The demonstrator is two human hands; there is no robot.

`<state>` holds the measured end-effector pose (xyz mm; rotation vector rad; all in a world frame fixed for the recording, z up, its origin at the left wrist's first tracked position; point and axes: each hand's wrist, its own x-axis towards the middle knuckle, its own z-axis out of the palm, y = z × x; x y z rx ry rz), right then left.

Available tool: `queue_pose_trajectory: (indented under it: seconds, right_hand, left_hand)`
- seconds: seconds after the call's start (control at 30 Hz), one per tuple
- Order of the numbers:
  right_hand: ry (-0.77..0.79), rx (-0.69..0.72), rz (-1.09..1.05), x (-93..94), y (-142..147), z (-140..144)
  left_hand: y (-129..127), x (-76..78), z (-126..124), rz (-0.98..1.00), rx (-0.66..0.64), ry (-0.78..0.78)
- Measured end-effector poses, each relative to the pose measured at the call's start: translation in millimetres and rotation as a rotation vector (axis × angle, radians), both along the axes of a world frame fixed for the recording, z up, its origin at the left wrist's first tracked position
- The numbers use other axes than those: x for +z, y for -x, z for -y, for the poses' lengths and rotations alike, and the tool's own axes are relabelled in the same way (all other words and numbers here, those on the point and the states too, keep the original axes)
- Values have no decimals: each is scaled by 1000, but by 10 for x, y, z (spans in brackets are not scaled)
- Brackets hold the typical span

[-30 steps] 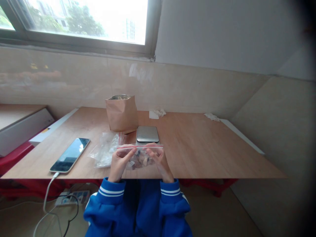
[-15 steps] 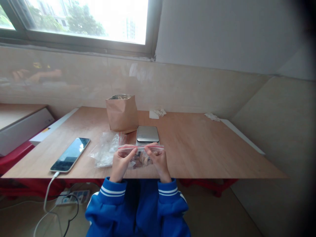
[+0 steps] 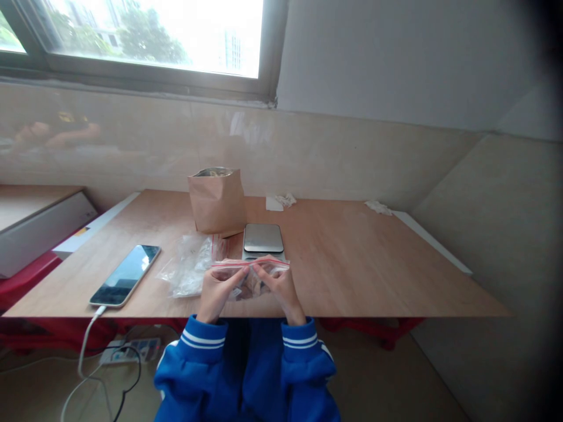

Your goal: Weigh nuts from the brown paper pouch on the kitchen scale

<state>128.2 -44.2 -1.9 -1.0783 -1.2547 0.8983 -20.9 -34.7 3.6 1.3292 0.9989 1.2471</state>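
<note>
The counter [image 3: 352, 264] is light wood, smooth and matt. The small bag [image 3: 250, 278] in the fingers [image 3: 240, 274] is thin clear plastic, shiny and crinkly, with a red strip on top. The pile of bags [image 3: 187, 269] beside it is the same clear plastic. The brown bag [image 3: 217, 202] is matt paper. The scale [image 3: 263, 239] has a smooth grey metal top. The phone [image 3: 125, 275] has a glossy black glass face. The sleeves [image 3: 246, 369] are soft blue cloth.

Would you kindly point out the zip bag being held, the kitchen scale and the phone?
zip bag [image 3: 254, 284], head view, on the clear front over the contents between the hands.
kitchen scale [image 3: 263, 237], head view, middle of its steel platform.
phone [image 3: 126, 274], head view, middle of its dark screen.
</note>
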Motion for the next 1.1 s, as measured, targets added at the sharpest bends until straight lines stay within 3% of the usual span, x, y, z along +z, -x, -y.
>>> queue_pose_trajectory:
  seconds: [0.33, 0.57, 0.87, 1.1]
  right_hand:
    - [-62, -62, -87, -36, 68, -7]
    - [14, -28, -54, -81, 89, -34]
    - [-77, -165, -132, -128, 241, -40]
    - [-50, -190, -134, -135, 186, -50]
  left_hand:
    - [-95, -38, 32, -13, 119, -41]
    - [-129, -46, 40, -42, 154, -78]
    - [-199, -148, 40, -163, 355, -136]
    - [-88, -115, 2, -129, 321, -83]
